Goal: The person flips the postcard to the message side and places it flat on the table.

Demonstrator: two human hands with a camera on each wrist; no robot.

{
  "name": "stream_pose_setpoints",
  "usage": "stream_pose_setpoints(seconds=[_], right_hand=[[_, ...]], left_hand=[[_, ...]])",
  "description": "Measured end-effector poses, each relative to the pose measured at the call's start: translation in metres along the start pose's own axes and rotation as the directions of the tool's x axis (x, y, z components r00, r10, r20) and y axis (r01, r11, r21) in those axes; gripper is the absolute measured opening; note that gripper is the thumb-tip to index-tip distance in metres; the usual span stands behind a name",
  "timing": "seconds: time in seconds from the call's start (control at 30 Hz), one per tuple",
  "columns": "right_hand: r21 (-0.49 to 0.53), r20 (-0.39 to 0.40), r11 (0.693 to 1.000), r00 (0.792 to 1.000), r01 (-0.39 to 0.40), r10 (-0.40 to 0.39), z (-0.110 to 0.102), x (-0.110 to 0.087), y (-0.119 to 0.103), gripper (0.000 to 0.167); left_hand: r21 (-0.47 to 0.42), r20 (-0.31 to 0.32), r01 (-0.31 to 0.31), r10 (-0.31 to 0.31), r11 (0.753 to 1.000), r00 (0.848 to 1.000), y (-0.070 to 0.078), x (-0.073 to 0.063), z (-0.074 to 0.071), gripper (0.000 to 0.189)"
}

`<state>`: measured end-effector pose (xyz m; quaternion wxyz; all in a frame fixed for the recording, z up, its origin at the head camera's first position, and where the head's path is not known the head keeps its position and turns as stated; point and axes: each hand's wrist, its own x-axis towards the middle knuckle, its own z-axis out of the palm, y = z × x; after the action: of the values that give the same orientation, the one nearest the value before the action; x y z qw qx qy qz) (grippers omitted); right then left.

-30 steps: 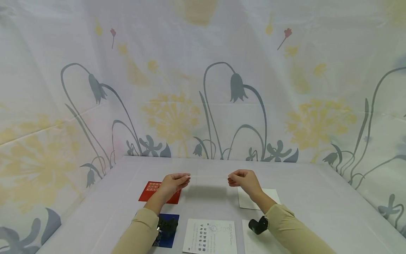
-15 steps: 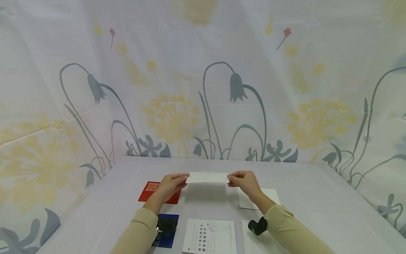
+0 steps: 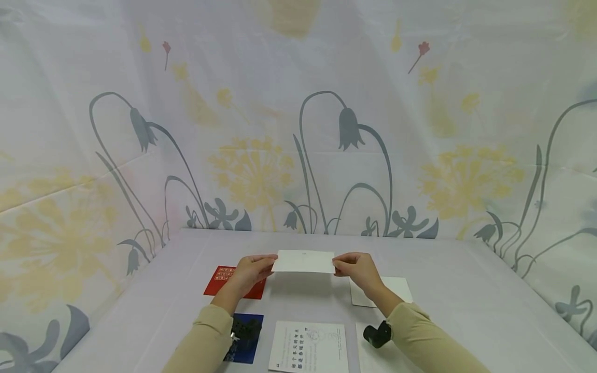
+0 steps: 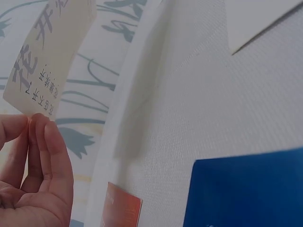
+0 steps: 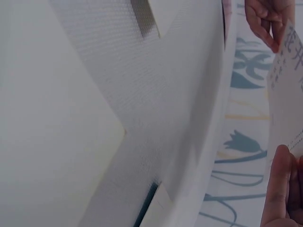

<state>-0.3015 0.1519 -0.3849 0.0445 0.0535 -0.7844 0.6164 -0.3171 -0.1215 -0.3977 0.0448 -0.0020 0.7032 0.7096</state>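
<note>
Up off the table [image 3: 448, 290], a white card [image 3: 303, 261] was pinched at both ends!
Its nine-o'clock edge was held by the left hand [image 3: 252, 270], its three-o'clock edge by the right hand [image 3: 360, 269]. Light, thin, springy stock was suggested, easily creased; opposite edges seemed the soundest grip. Dark lettering was borne on its underside. Outward, flat on woven cloth [image 4: 189, 123], were laid a red card [image 3: 219, 282] at eight, blue card [image 3: 243, 354] at seven, printed card [image 3: 309, 347] at six, plain card [image 3: 394, 290] at four o'clock.
</note>
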Motion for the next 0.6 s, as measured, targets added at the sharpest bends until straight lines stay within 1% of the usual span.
stream_pose_setpoints(seconds=[0.23, 0.4, 0.6], right_hand=[[-0.033, -0.033, 0.999, 0.999, 0.0, -0.001, 0.0019, -0.0002, 0.0009, 0.016], [-0.046, -0.044, 0.999, 0.999, -0.008, 0.006, 0.0035, -0.0022, -0.0003, 0.016], [-0.024, -0.047, 0.999, 0.999, -0.022, 0.021, 0.0064, -0.0025, 0.0004, 0.018]], left_hand=[[0.005, -0.005, 0.007, -0.007, 1.0, 1.0, 0.0009, -0.0005, 0.0007, 0.031], [0.038, -0.024, 0.025, -0.025, 0.999, 0.999, 0.0004, -0.0003, 0.0012, 0.029], [0.09, -0.024, 0.015, -0.013, 0.996, 1.0, -0.0001, -0.0028, 0.0032, 0.029]])
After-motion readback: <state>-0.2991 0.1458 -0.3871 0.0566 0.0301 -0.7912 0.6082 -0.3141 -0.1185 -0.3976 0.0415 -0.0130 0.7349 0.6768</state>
